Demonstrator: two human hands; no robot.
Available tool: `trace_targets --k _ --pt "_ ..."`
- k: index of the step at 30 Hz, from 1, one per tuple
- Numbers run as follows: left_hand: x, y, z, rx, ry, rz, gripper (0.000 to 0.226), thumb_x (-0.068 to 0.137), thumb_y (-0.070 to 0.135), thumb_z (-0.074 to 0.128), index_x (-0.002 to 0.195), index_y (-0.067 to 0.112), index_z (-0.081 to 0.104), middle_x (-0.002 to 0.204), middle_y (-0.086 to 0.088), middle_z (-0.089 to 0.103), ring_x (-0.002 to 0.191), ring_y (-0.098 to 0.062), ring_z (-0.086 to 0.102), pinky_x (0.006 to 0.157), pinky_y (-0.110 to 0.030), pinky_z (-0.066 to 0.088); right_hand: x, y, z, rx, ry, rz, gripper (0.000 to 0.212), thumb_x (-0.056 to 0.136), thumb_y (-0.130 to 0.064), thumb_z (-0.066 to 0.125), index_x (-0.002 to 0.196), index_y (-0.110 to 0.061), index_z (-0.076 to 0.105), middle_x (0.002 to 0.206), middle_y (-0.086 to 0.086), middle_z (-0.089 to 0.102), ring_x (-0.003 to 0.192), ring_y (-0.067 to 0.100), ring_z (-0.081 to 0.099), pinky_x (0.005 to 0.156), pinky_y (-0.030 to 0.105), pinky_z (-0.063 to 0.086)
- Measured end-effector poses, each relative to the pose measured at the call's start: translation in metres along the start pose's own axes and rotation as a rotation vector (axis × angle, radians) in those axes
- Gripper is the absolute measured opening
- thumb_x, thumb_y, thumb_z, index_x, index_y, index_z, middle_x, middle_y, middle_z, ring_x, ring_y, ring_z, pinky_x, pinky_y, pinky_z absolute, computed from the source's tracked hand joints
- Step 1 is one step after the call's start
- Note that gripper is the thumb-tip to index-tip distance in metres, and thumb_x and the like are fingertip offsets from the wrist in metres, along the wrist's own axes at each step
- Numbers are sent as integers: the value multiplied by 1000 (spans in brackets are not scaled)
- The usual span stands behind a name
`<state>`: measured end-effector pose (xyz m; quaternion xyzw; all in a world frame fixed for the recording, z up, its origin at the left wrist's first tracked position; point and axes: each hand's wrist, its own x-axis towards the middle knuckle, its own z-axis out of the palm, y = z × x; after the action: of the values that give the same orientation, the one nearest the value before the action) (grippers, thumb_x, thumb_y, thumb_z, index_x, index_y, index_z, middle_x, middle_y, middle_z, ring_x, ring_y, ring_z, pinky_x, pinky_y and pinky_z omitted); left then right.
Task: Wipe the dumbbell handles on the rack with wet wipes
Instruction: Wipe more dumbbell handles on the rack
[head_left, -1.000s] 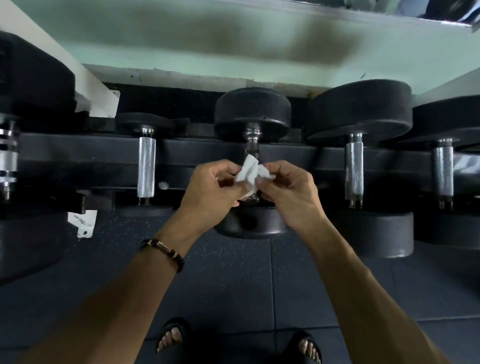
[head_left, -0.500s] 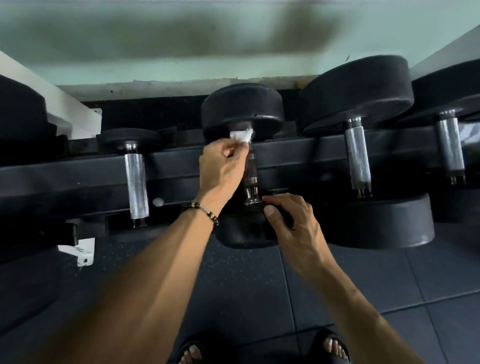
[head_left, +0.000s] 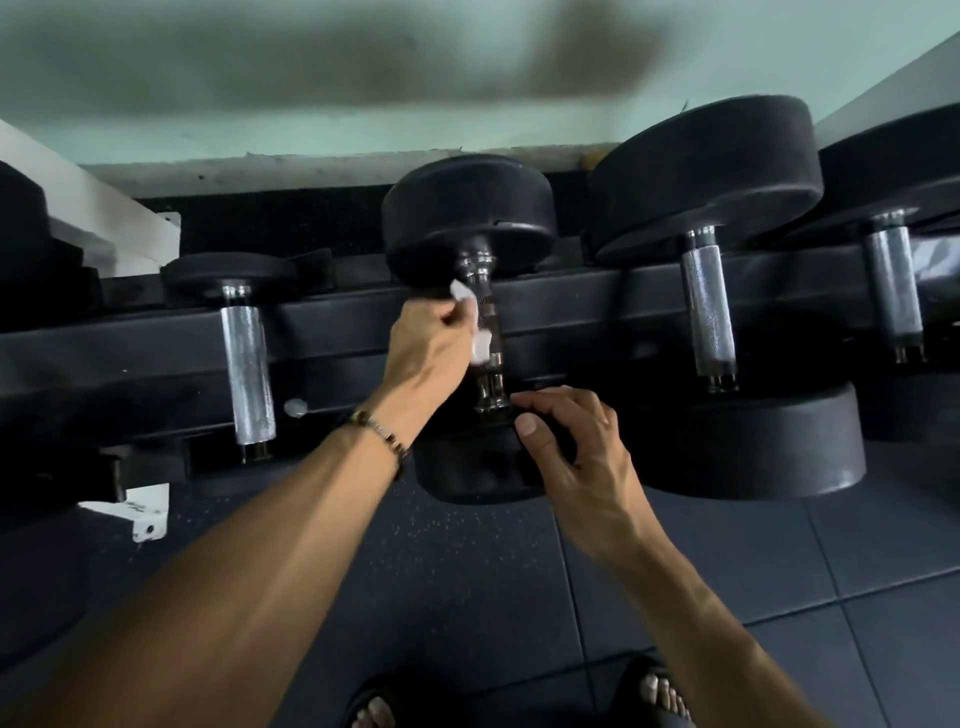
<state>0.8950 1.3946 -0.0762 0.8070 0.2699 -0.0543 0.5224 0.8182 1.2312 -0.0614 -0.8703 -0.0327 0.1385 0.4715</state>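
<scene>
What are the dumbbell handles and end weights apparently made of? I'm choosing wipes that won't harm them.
Centre handle, under the wet wipe gripped by the left hand: apparently chromed steel, shiny with bright collars. Neighbouring handle: matte silvery metal, seemingly knurled. End weights: probably black rubber coating, dull and scuffed.

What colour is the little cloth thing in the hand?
White. The wet wipe, held in the left hand, shows best in the head view.

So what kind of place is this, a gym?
Most likely a gym's weights area: black dumbbells with steel handles sit in a row on a dark rack, above dark rubber floor tiles.
</scene>
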Motion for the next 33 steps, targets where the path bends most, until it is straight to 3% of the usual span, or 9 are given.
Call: trace_targets --k 2,5,8,10,14,19,24,29,33 --pt "-8 -11 -5 17 -135 -23 36 101 35 51 79 14 71 71 2 66 59 -4 54 45 -10 35 -1 0 1 -5 5 -8 22 96 -34 57 116 -33 66 114 -22 51 118 6 41 88 -3 26" --pt "6 1 2 -296 -83 -139 33 102 27 51 70 24 59 57 14 59 48 3 51 54 -18 40 -2 1 1 -4 -5 -4 21 94 -47 52 112 -42 63 116 -22 52 119 2 40 88 -2 28" --pt "14 13 6 -433 -81 -216 29 104 24 45 75 26 49 70 10 52 43 7 52 52 -12 41 1 -2 -2 -3 -27 -12 21 91 -55 48 108 -49 58 116 -23 51 120 -3 39 88 -2 28" --pt "8 5 7 -518 -122 -344 17 102 22 52 86 17 53 77 -1 49 55 -6 52 45 -10 40 1 -1 -2 -3 -36 -15 24 87 -53 47 108 -48 58 117 -23 51 120 -2 39 89 -2 29" --pt "6 -1 1 -571 -138 -357 10 98 10 56 106 7 60 98 -11 63 94 -25 61 82 -31 53 0 0 -1 9 -17 -21 20 90 -52 50 108 -48 59 116 -23 52 120 -3 40 90 -1 29" --pt "17 6 -2 -782 -142 -410 16 102 3 43 111 14 50 74 10 59 69 4 62 56 -4 45 3 6 -2 -15 -28 -28 24 90 -46 53 110 -40 64 116 -21 53 118 -2 42 90 -2 28" --pt "-1 4 -8 -670 -105 -545 12 89 14 70 78 10 68 77 -7 69 66 -18 63 67 -28 53 3 7 -3 5 -33 -23 27 92 -52 55 112 -37 65 116 -22 53 118 -5 39 88 -3 28" --pt "-18 -1 -28 -630 -336 -510 28 92 -2 49 100 9 73 95 -8 76 86 -21 71 87 -35 54 3 9 -2 0 -16 -52 39 86 -61 44 112 -40 64 115 -24 52 117 -8 38 89 -3 28" --pt "3 9 -12 -741 -137 -407 31 91 -14 50 111 1 68 100 -15 73 86 -23 72 75 -29 59 5 11 -1 -8 -3 -73 44 87 -60 44 114 -35 67 115 -24 52 116 -9 37 89 -3 26"
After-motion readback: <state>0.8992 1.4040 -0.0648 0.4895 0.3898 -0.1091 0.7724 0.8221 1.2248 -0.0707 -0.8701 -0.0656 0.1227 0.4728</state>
